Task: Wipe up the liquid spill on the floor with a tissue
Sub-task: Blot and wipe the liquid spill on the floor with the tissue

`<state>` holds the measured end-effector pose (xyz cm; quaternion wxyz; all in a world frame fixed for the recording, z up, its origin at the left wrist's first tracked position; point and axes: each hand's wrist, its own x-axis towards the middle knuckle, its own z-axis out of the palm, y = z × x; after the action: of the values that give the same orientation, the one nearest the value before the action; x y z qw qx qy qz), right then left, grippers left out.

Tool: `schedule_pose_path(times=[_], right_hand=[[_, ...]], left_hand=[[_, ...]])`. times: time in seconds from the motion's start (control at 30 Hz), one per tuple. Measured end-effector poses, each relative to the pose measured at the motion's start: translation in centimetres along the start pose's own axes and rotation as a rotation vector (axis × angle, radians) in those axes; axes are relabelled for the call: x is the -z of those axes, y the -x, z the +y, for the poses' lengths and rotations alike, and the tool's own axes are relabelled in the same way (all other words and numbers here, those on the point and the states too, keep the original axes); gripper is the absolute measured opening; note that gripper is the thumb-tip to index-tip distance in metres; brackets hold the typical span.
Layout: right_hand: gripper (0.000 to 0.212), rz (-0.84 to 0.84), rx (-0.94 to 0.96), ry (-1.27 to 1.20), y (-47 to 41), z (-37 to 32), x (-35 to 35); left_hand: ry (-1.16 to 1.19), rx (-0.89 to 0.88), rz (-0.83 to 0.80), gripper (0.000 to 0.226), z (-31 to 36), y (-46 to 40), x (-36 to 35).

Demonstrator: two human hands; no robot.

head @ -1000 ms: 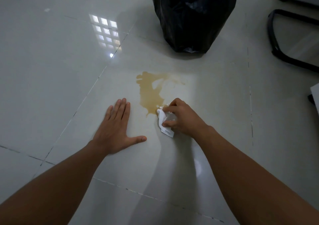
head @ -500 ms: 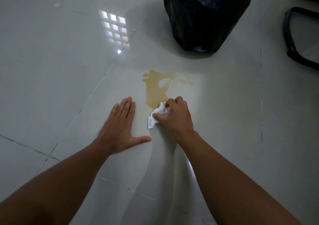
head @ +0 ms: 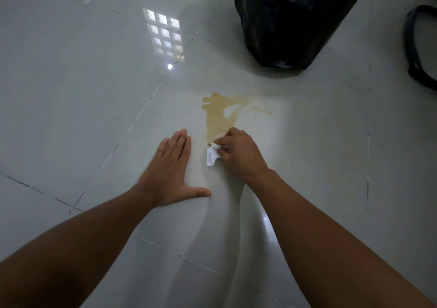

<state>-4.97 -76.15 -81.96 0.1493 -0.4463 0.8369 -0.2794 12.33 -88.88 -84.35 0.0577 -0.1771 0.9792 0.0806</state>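
Observation:
A yellow-brown liquid spill spreads over the glossy white floor tile, with a fainter smear trailing to its right. My right hand pinches a crumpled white tissue and presses it on the tile at the spill's near edge. The tissue's top corner looks stained. My left hand lies flat on the floor just left of the spill, fingers together, thumb stretched toward the right hand, holding nothing.
A full black bin bag stands on the floor just beyond the spill. A black curved frame sits at the right edge. Dark grout lines cross the tiles on the left, and a window reflection glares there.
My right hand has slid the tissue back and forth along the spill's near edge, shifting slightly left. The left hand has stayed planted. The head camera has drifted, moving the bag rightward in view.

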Motion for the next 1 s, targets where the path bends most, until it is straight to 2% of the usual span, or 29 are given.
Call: schedule_pose_path(times=[0.33,0.4,0.47,0.53,0.63,0.83,1.0], right_hand=[[0.016,0.037,0.188,0.073,8.4,1.3,0.6],[0.016,0.148,0.136,0.055,10.0,2.2,1.5],[0.015,0.329,0.024,0.060,11.0,3.5,2.7],[0.015,0.426,-0.104,0.101,11.7,5.2,4.1],[0.019,0.388,-0.213,0.173,13.6,6.7,5.1],[0.021,0.203,0.013,0.112,14.5,3.4,2.1],[0.016,0.255,0.002,0.055,11.5,1.9,1.1]], left_hand=[[-0.004,-0.014,-0.040,0.149,-0.2,0.0,0.2],[0.009,-0.008,-0.040,0.150,-0.2,0.0,0.1],[0.022,-0.009,-0.042,0.151,-0.2,0.0,0.2],[0.020,-0.007,-0.041,0.151,-0.3,0.0,0.2],[0.019,-0.008,-0.038,0.151,-0.3,-0.1,0.1],[0.027,-0.017,-0.037,0.152,-0.5,-0.1,0.1],[0.045,-0.015,-0.068,0.153,-0.8,0.1,0.4]])
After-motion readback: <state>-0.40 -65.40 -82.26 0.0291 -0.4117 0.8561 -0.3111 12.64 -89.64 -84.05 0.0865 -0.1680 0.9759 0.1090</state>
